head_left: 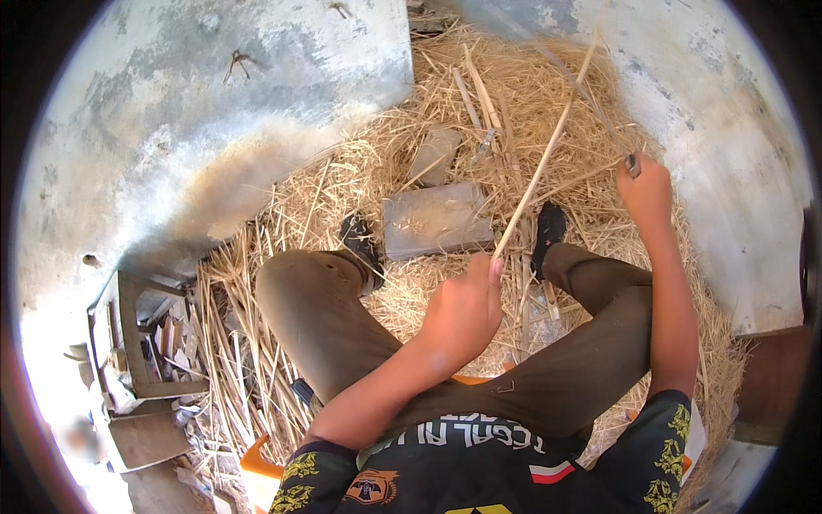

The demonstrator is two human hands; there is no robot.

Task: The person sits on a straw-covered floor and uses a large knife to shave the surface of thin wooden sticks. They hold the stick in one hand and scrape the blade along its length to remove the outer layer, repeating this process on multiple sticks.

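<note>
My left hand (462, 310) is closed around the lower end of a long pale bamboo strip (546, 156), which slants up and away to the right over the shavings. My right hand (648, 193), raised at the right, grips a long-bladed knife (594, 101) by its handle; a dark metal collar shows at the fist. The grey blade is smeared by motion and runs up to the left, crossing the strip near its far part. Whether blade and strip touch, I cannot tell.
Between my feet lies a grey block (437, 219), with a flat stone (435, 157) behind it. Straw-like shavings (377, 158) cover the floor. Split sticks (248, 343) are heaped at my left beside a wooden frame (141, 343). Worn grey walls (171, 120) stand on both sides.
</note>
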